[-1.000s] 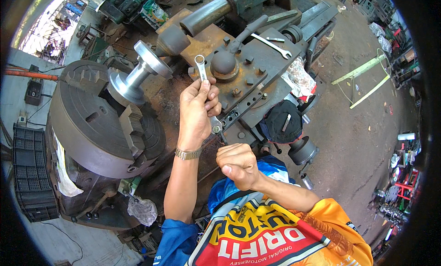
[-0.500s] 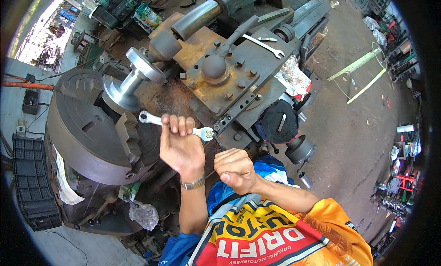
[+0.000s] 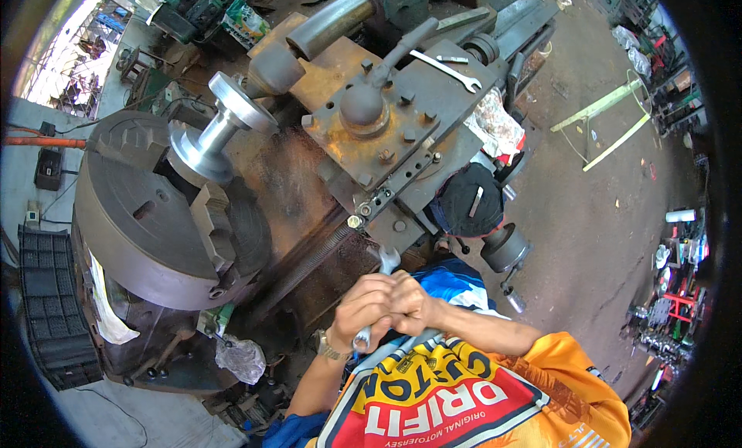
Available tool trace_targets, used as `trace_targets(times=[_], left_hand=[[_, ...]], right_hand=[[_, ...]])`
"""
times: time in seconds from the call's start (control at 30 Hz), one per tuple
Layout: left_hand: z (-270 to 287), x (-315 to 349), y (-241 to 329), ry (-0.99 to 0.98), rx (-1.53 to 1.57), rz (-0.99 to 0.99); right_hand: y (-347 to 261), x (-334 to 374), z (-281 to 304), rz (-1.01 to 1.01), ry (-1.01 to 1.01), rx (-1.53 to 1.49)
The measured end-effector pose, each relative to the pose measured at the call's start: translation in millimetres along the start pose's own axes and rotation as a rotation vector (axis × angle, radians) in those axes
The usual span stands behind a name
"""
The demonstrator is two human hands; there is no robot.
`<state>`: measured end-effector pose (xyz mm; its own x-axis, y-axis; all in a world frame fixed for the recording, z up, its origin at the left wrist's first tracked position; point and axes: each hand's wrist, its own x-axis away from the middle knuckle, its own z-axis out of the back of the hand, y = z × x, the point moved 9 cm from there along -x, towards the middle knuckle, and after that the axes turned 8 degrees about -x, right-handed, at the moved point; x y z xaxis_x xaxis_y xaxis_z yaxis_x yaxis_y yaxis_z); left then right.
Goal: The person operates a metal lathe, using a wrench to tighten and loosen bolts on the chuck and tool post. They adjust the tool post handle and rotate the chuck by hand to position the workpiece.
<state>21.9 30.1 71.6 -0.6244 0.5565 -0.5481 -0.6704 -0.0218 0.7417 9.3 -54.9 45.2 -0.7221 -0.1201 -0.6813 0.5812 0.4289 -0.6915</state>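
Note:
My left hand is closed round the middle of a combination wrench, close in front of my body. The wrench's open jaw sticks out above the fingers, and its ring end shows below them. My right hand is closed too and presses against the left; whatever its fingers hold is hidden. Past the hands, a bolt sticks out of the end of a dark drilled bar clamped in the rusty tool post of a lathe. A shiny flanged metal workpiece sits in the chuck.
The big lathe chuck stands at the left. Another wrench lies on the carriage at the back, near a stained rag. A black cap rests right of the tool post. A green metal frame lies on the floor.
My left hand has drawn the wrench off the bolt and back towards my body, turning it more upright. My right hand has moved slightly down and now meets the left.

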Motion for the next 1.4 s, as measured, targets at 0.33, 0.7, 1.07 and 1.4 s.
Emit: trace_targets(times=[0.33, 0.7, 1.07, 1.4], left_hand=[[85.1, -31.8, 12.1, 0.426, 0.543, -0.018], [78.6, -45.1, -8.4, 0.294, 0.550, 0.187], [97.4, -33.0, -12.8, 0.334, 0.601, 0.185], [103.0, -59.9, -0.3, 0.373, 0.606, -0.015]], right_hand=[[-39.7, -9.0, 10.4, 0.139, 0.094, -0.139], [7.3, -56.4, 52.4, -0.329, 0.483, -0.292], [0.8, -60.8, 27.7, -0.172, 0.218, -0.085], [-1.3, -64.3, 21.9, -0.155, 0.129, -0.154]])
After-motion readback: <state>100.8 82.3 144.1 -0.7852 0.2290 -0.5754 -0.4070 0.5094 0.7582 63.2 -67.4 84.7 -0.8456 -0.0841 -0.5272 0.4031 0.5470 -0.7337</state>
